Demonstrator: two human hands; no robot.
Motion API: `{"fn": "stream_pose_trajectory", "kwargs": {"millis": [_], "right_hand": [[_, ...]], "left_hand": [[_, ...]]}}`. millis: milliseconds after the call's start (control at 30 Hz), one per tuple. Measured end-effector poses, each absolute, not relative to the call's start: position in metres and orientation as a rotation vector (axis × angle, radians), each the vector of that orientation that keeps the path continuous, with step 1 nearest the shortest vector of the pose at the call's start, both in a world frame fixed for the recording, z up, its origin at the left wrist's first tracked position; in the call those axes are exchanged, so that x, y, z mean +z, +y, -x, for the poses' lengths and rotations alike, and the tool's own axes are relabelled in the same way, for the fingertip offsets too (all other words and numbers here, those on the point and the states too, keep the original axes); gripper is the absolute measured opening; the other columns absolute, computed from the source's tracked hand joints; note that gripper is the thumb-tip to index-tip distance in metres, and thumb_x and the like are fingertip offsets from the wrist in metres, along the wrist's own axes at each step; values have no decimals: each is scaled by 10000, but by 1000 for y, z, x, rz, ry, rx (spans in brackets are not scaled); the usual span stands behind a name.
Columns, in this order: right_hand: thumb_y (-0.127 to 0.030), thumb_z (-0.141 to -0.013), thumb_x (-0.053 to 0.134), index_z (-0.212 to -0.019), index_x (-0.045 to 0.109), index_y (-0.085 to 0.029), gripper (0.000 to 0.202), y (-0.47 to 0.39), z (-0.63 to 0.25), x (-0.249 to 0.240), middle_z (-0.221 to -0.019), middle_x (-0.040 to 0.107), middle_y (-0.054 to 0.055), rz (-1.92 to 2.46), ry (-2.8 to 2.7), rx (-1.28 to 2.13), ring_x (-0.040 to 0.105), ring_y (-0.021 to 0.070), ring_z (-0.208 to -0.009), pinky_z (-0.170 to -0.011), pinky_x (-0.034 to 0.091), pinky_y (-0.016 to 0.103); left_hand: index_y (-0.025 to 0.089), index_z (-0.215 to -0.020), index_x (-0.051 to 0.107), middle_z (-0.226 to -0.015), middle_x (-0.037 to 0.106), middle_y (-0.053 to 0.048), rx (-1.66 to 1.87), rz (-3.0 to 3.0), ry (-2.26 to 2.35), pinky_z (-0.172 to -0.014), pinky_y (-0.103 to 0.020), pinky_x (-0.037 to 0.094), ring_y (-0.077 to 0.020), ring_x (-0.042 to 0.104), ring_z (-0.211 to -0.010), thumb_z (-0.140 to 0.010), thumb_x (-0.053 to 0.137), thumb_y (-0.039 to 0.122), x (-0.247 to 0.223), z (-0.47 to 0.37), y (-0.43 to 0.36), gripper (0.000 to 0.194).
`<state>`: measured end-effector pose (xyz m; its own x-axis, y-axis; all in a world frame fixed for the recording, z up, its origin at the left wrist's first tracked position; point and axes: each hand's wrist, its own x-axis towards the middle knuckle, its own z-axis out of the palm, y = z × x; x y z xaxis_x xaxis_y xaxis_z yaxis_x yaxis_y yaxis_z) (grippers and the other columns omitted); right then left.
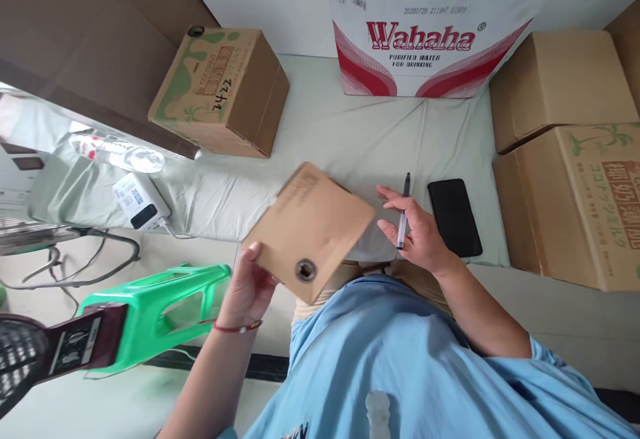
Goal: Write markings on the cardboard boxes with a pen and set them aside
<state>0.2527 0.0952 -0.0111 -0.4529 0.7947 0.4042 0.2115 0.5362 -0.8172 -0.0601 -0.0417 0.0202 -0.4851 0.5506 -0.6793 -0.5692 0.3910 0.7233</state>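
A flat brown cardboard piece (313, 225) with a dark-rimmed hole near its lower corner is tilted above the bed's front edge. My left hand (249, 289) grips its lower left edge, thumb on top. To the right, my right hand (420, 232) holds a pen (404, 215) with a dark upper end, between thumb and fingers. The pen points away from me and does not touch the cardboard. Just right of my right hand, a black phone (455, 217) lies on the pale green sheet (325, 132).
A coconut-print box (220, 89) stands at back left, a Wahaha carton (430, 32) at the back, and brown boxes (560, 85) at right. A plastic bottle (120, 152) and white power bank (140, 200) lie at left. Below them is a green stool (155, 305).
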Motion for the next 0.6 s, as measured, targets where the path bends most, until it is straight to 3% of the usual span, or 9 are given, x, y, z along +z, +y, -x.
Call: {"fn": "stream_pose_trajectory", "kwargs": {"millis": [133, 267, 367, 500, 600], "right_hand": [[-281, -1069, 724, -1263, 622, -275, 220, 94, -262, -3, -1412, 809, 145, 877, -1856, 862, 834, 246, -1182, -1021, 685, 420], [-272, -1071, 722, -1220, 672, -275, 157, 92, -282, 1, -1192, 869, 68, 1008, -1790, 787, 847, 201, -977, -869, 689, 332], [-276, -1068, 724, -1207, 691, -275, 143, 91, -303, 5, -1037, 873, 28, 1135, -1798, 644, 822, 183, -828, -770, 658, 302], [-267, -1064, 706, -1161, 699, -263, 97, 95, -331, 8, -935, 854, 17, 1284, -1902, 429, 809, 202, -800, -765, 632, 319], [-246, -1064, 658, -1155, 720, -242, 110, 100, -339, 7, -974, 842, 60, 1318, -2108, 341, 796, 250, -876, -812, 630, 372]], "left_hand": [[213, -1140, 773, -982, 837, -8, 1542, 236, 1705, -659, -237, 674, -173, 791, -799, -998, 645, 396, 36, 96, -54, 264], [209, -1088, 725, -849, 742, 21, 1675, 283, 1748, -435, -172, 491, -134, 665, -623, -1022, 589, 417, 47, 121, -47, 257], [181, -1018, 651, -779, 622, 31, 1631, 365, 1738, -397, -156, 421, -102, 520, -539, -1040, 581, 492, 48, 132, -35, 320], [130, -1016, 609, -864, 613, -38, 1594, 468, 1714, -486, -144, 527, -115, 573, -693, -1100, 553, 557, 44, 146, -22, 438], [102, -1108, 616, -1028, 656, -115, 1635, 383, 1705, -588, -176, 625, -177, 680, -927, -1146, 508, 386, 36, 156, -20, 307]]}}
